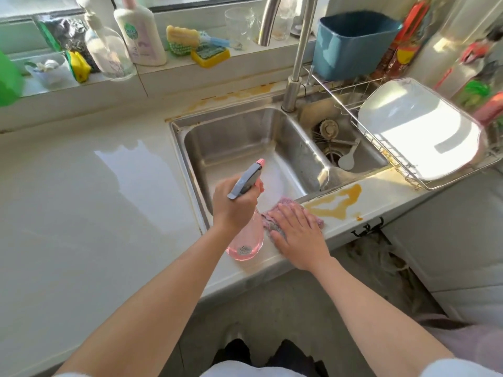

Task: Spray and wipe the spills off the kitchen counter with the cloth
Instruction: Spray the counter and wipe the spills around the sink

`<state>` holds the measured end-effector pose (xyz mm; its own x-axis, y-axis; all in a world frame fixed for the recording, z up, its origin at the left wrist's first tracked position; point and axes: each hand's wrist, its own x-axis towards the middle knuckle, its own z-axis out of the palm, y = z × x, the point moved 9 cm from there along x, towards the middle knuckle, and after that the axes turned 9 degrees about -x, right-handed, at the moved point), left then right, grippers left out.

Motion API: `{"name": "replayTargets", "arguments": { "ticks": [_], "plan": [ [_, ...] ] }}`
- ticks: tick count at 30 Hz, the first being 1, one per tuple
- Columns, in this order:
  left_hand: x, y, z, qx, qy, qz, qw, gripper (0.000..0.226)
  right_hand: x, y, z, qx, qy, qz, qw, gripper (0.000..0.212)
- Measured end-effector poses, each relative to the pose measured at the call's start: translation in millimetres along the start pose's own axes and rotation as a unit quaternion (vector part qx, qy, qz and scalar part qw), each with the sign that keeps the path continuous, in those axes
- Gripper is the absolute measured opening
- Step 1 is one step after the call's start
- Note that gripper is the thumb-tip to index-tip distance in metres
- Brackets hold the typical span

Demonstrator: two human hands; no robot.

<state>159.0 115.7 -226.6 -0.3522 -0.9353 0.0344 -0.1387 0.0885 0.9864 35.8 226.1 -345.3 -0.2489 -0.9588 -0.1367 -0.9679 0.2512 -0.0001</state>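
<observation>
Cloth [284, 202] under R hand [296, 235] at counter [381, 202] edge

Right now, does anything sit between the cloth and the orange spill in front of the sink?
Nothing visible does. The cloth, pressed flat under the right hand, lies just left of the orange spill.

The white counter [81, 213] carries an orange-brown spill [337, 202] on its front strip, a pink cloth [272, 223] just beside it, and a wire rack [367, 137].

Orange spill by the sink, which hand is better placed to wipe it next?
Right. The right hand lies flat on the cloth just beside the orange spill; the left hand grips the spray bottle.
</observation>
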Motion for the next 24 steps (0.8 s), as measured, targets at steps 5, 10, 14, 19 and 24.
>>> {"name": "replayTargets", "arguments": {
  "ticks": [5,10,14,19,24],
  "plan": [
    [4,3,36,-0.008,-0.012,-0.04,0.999,0.025,6,52,0,-0.016,-0.011,0.011,1.0,0.071],
    [14,5,60,0.025,0.006,-0.034,0.999,0.02,13,118,-1,-0.032,-0.02,0.021,0.999,0.074],
    [21,4,77,0.037,0.033,-0.045,0.998,0.021,20,180,1,-0.025,-0.055,0.046,0.997,0.072],
    [26,6,88,0.033,0.069,-0.055,0.996,0.02,28,242,1,-0.016,-0.066,0.11,0.992,0.058],
    [27,8,87,0.04,0.099,-0.053,0.993,0.022,25,232,1,-0.023,-0.052,0.165,0.985,0.061]
  ]
}}
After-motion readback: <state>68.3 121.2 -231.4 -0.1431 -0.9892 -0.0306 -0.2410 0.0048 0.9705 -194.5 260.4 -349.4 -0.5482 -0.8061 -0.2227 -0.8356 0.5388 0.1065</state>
